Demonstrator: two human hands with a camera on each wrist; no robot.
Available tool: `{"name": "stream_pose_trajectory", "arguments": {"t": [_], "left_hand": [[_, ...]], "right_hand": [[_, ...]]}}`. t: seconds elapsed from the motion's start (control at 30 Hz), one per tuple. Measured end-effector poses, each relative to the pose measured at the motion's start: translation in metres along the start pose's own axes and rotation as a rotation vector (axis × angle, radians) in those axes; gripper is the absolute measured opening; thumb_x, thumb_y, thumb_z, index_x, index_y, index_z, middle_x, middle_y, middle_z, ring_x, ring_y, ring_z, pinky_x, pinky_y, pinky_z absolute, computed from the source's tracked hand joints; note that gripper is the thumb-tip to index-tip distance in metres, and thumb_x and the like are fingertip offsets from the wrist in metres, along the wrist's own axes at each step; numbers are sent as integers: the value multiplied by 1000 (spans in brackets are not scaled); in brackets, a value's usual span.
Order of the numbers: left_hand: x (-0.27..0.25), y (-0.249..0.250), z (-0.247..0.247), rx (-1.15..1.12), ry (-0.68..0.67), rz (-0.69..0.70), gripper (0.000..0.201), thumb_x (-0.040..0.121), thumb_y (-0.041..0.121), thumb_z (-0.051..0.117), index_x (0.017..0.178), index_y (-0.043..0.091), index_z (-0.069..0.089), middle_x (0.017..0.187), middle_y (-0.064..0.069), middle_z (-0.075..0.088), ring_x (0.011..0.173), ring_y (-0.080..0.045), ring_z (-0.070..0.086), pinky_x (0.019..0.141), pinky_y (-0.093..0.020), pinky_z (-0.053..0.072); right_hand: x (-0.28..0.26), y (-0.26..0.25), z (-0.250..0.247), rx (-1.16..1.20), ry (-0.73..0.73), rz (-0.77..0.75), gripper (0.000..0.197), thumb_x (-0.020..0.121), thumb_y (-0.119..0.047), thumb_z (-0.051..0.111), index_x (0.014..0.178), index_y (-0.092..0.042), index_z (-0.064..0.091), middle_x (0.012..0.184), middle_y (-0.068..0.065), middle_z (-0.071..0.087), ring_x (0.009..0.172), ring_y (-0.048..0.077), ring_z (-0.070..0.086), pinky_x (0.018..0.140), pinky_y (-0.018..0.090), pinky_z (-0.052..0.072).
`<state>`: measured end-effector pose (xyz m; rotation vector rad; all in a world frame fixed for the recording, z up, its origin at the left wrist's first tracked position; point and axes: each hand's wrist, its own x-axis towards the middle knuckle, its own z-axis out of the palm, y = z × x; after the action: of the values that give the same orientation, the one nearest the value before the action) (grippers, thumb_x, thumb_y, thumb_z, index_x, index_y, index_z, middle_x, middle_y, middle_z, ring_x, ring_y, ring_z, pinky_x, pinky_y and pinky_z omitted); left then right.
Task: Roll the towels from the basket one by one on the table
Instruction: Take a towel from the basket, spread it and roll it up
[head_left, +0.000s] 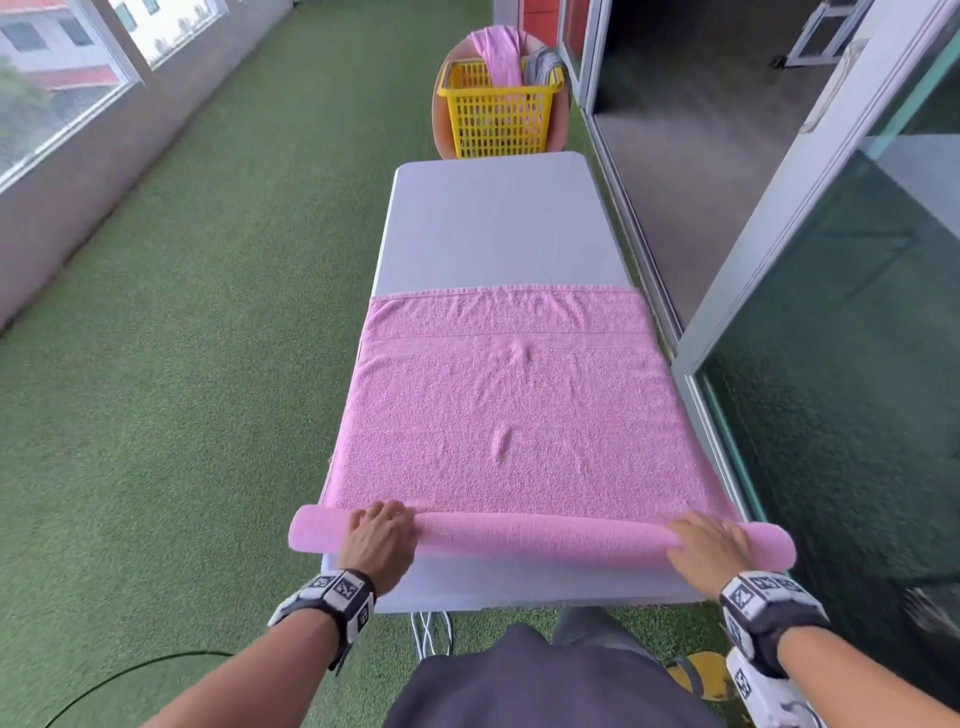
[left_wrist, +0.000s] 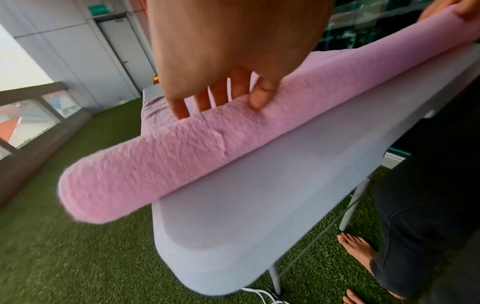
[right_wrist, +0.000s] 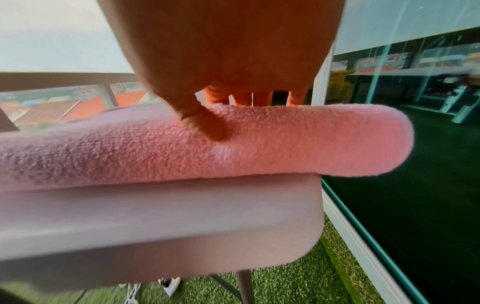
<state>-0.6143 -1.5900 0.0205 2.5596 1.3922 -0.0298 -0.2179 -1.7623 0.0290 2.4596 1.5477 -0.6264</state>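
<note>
Grey-white and smooth, the counter (head_left: 493, 223) stands lengthwise on green artificial turf (head_left: 182, 312) in a narrow balcony corridor, with a low wall and windows (head_left: 62, 67) to the counter's left and glass sliding doors (head_left: 831, 312) to its right. Beyond the counter's far end a yellow basket (head_left: 498, 109) sits on an orange-pink chair (head_left: 441, 104); a pink towel (head_left: 498, 57) and a grey cloth (head_left: 543, 67) hang over the basket's rim. A white cable (head_left: 431, 629) lies on the turf under the counter's near edge.

A pink towel on the counter (head_left: 509, 415) covers the near half of the surface, spread flat, its far hem lying about midway along the counter. Its near end is turned into a roll (head_left: 545, 538) that runs across the counter just behind the near edge, both ends overhanging the counter's sides.

The left hand (head_left: 379, 540) rests on the roll near the counter's left side, fingers (left_wrist: 207, 98) curved over the top and down the far side, thumb (left_wrist: 262, 92) pressed on the near face, so that it clasps the roll. The right hand (head_left: 711, 545) lies on the roll near the counter's right side, fingers (right_wrist: 241, 98) reaching over the far side and thumb (right_wrist: 207, 125) pressing into the near face, likewise clasping it. Both wrists carry marker-patterned bands.
</note>
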Motion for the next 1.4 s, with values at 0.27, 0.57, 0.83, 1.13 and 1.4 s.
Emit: {"name": "stream_pose_trajectory", "arguments": {"t": [0.27, 0.57, 0.83, 1.13, 1.4], "left_hand": [[-17, -6, 16, 1, -126, 35, 53, 64, 32, 84, 112, 18, 67, 111, 2, 69, 105, -21, 64, 103, -50, 37], [-7, 4, 22, -44, -5, -34, 63, 95, 42, 27, 149, 11, 19, 152, -7, 15, 143, -28, 12, 118, -39, -10], [5, 14, 2, 80, -82, 15, 28, 81, 33, 65, 107, 22, 67, 108, 6, 66, 108, -20, 57, 112, -51, 22], [26, 12, 8, -36, -134, 44, 61, 87, 30, 65, 141, 14, 41, 145, -1, 41, 138, -25, 35, 118, -47, 13], [-9, -33, 7, -31, 90, -99, 40, 62, -8, 76, 94, 14, 72, 91, -2, 73, 88, -22, 68, 95, -44, 46]], "right_hand": [[-22, 4, 30, 36, 18, -20, 67, 86, -36, 63, 145, -34, 31, 151, -17, 33, 141, 7, 27, 121, 45, 9], [0, 4, 4, 58, 168, 47, 51, 100, -40, 32, 150, -34, 23, 156, -18, 19, 145, 7, 18, 117, 47, 0], [-14, 11, 12, -33, 50, 59, 41, 81, -40, 60, 122, -42, 55, 129, -21, 57, 121, 4, 48, 116, 45, 17], [-7, 22, 15, 117, 48, 70, 71, 92, -54, 49, 148, -41, 7, 152, -23, 7, 147, 11, 7, 116, 50, -3], [6, -26, 26, 178, 152, -87, 57, 82, -16, 69, 135, -26, 52, 136, -8, 55, 129, 12, 46, 120, 42, 14]]}}
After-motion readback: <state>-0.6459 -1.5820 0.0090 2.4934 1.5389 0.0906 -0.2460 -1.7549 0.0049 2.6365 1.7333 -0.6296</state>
